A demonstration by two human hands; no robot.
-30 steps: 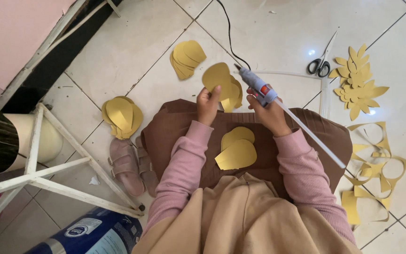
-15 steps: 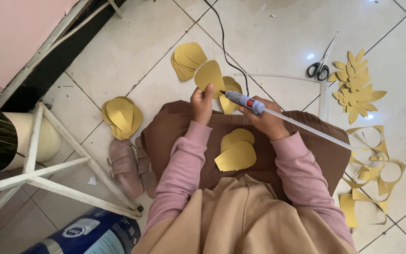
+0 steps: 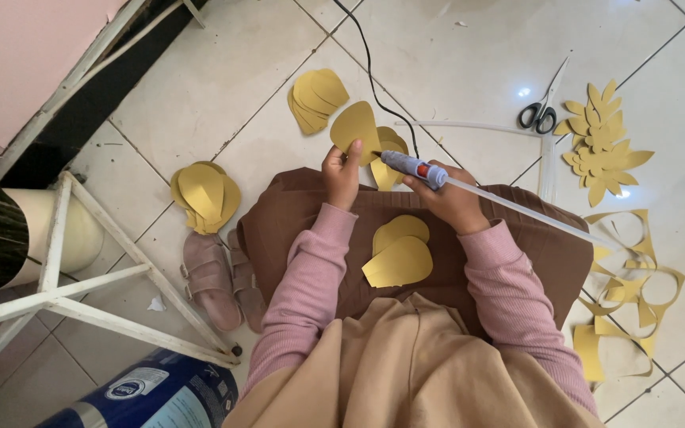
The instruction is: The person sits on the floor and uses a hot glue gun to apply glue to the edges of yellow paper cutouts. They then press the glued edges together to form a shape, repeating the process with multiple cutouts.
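the tiled floor [image 3: 223,71] serves as the work surface, with everything spread within arm's reach of a person sitting low, and a brown cloth [image 3: 295,214] over the lap makes a soft tray. on it, just below both hands, lie two gold paper petals [image 3: 399,252], apparently parked there for easy picking. out past the right grip sit the gold leaf cut-outs [image 3: 600,143] and, nearer the body, the offcut strips [image 3: 628,285], kept apart from the good pieces. a stack of petals [image 3: 317,97] lies beyond the left grip, another stack [image 3: 204,194] well out to its left by the sandals [image 3: 220,277]. scissors [image 3: 541,111] rest far off, out of the way.

the right hand [image 3: 453,202] is closed around a hot glue gun [image 3: 414,166], its nozzle aimed leftward at the petal's lower edge, glue stick trailing behind. the left hand [image 3: 342,170] pinches one gold petal [image 3: 356,127] between thumb and fingers, holding it upright just beside the nozzle so the base is presented to it.
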